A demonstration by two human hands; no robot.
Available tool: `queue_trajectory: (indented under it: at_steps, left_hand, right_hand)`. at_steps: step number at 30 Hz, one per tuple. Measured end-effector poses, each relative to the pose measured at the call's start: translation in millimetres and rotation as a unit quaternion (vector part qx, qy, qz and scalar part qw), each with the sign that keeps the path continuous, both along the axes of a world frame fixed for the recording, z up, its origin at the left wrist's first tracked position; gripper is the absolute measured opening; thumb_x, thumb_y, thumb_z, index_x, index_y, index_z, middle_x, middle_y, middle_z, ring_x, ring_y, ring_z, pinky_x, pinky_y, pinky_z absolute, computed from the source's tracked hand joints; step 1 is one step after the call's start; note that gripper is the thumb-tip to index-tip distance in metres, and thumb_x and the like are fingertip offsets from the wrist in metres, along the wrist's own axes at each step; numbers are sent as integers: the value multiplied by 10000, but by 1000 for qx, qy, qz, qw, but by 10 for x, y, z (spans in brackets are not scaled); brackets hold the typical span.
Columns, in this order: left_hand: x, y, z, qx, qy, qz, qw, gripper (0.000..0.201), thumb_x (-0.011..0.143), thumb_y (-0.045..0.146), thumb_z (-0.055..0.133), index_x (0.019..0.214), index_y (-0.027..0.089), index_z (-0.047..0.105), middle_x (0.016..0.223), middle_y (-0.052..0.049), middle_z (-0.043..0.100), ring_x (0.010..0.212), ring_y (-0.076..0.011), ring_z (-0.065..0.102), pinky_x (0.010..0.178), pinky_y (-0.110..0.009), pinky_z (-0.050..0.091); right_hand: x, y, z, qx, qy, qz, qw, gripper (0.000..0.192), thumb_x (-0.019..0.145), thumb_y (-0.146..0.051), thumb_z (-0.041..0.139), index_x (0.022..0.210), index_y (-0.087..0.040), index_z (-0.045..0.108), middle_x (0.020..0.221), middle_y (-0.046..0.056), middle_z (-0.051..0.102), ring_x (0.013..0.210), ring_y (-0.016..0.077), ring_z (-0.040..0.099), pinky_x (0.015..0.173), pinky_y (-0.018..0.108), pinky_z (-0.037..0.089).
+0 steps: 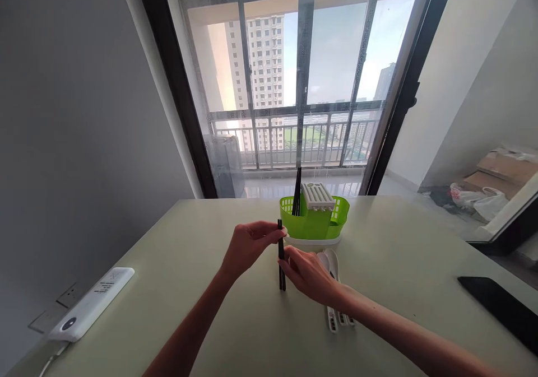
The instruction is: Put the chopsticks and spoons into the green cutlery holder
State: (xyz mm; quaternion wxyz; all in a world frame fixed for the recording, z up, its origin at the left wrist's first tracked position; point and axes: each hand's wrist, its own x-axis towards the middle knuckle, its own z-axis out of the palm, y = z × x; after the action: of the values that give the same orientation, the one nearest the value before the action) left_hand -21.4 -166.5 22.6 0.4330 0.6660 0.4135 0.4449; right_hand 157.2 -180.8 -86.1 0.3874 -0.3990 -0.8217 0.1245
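A pair of black chopsticks (281, 273) stands nearly upright between my hands, above or on the table in front of a green cutlery holder (315, 223). My left hand (252, 242) pinches the chopsticks close to their upper ends. Lower down, around their middle, the fingers of my right hand (306, 270) close on them too. More black chopsticks (297, 192) lean in the holder's left compartment, and a white slotted rack (318, 196) tops its middle. Several white spoons (332, 318) lie on the table, partly hidden under my right wrist.
On the pale table (189, 321), a white power strip (96, 298) with a cord lies at the left edge. A flat black object (500, 307) rests at the right. Behind the table stands a glass door; cardboard boxes (504, 170) and a white bag (483, 203) are at the right.
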Motion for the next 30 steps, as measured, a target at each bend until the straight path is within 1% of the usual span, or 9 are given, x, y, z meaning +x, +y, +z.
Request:
queue_trajectory:
  at_steps: [3,5,8,11,15,19,24,30]
  left_hand:
    - [37,-11,48,-7,6,-18,1000,269,760,402,822,935,197,822,910,-39,814,895,-245,770,856,-333,639]
    - [64,-20,90,-9,6,-19,1000,275,751,399,831,931,192,823,902,-42,814,889,-250,773,855,-343,646]
    - [103,-39,148,-18,3,-15,1000,284,736,395,846,923,183,824,887,-46,814,857,-254,778,854,-364,655]
    - [126,-62,179,-33,2,-18,999,297,734,396,850,935,180,824,901,-49,813,851,-255,778,857,-381,661]
    - [146,-113,202,-47,8,-41,998,291,747,393,841,949,184,821,924,-49,813,849,-251,777,857,-388,661]
    - [191,-189,233,-43,53,-66,996,246,757,374,831,926,195,820,902,-37,812,860,-243,776,876,-353,642]
    - [248,-258,269,-22,110,-58,992,194,756,356,824,903,230,826,893,-14,813,885,-236,772,860,-303,631]
    - [269,-291,288,-5,142,-73,987,201,771,386,797,923,259,828,900,-11,813,866,-246,777,837,-322,640]
  right_hand:
    - [14,-26,4,-17,10,6,1000,144,1029,-320,442,995,-212,531,732,-36,602,551,100,488,559,228,286]
    - [26,-51,4,-24,16,13,1000,152,1026,-324,454,960,-214,536,772,-25,606,575,100,503,571,227,310]
    - [57,-109,-1,-23,18,32,999,219,1036,-337,445,887,-215,550,836,-1,607,636,108,519,608,230,348]
    - [107,-180,-29,-22,31,43,998,254,1042,-337,444,850,-217,558,847,6,600,677,116,525,632,233,363]
    - [186,-262,-99,-17,32,23,999,264,1035,-338,473,811,-219,545,832,-4,592,654,114,503,609,241,334]
    - [246,-320,-154,-13,10,9,1000,249,1037,-324,475,828,-218,560,834,-7,606,641,109,512,603,248,316]
    - [278,-359,-192,0,3,-3,1000,254,1034,-321,489,813,-216,558,821,-6,627,627,110,532,586,257,296]
    - [260,-387,-193,-16,12,-15,1000,243,1035,-333,478,828,-228,548,827,1,641,633,124,559,579,254,307]
